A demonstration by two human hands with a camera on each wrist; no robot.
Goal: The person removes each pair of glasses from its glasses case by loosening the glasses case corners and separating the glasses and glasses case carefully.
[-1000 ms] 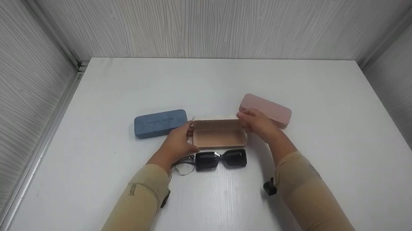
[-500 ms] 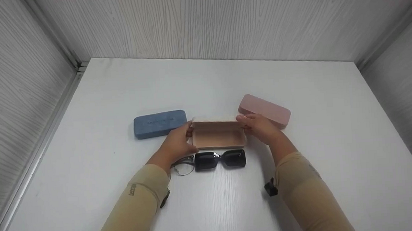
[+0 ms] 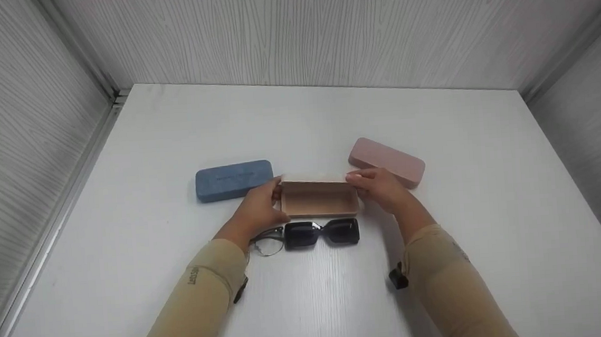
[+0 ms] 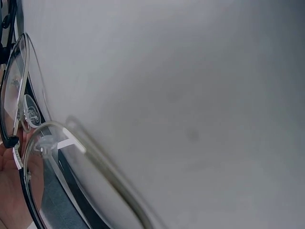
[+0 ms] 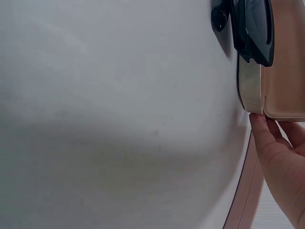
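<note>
A cream eyeglass case (image 3: 319,200) with a tan lining stands partly open, its hollow facing me. My left hand (image 3: 253,209) grips its left end, thumb at the front edge. At the right end my right hand (image 3: 381,186) holds the lid's corner; the right wrist view shows those fingers (image 5: 269,138) against the case's end (image 5: 286,95). Just in front lie black sunglasses (image 3: 344,231). Clear-lensed eyeglasses (image 3: 270,246), partly hidden by my left wrist, lie left of them. In the left wrist view these eyeglasses (image 4: 97,160) cover part of my hand (image 4: 19,195).
A blue eyeglass case (image 3: 233,180) lies closed at the left, close to my left hand. Behind my right hand a pink case (image 3: 392,159) lies at an angle. Pale wood-grain walls (image 3: 302,36) bound the white table (image 3: 310,305) at the back and sides.
The cream case's lid has tilted down toward me, with my right hand lowering slightly on its corner. My left hand keeps its place, and the glasses and other cases have not moved.
</note>
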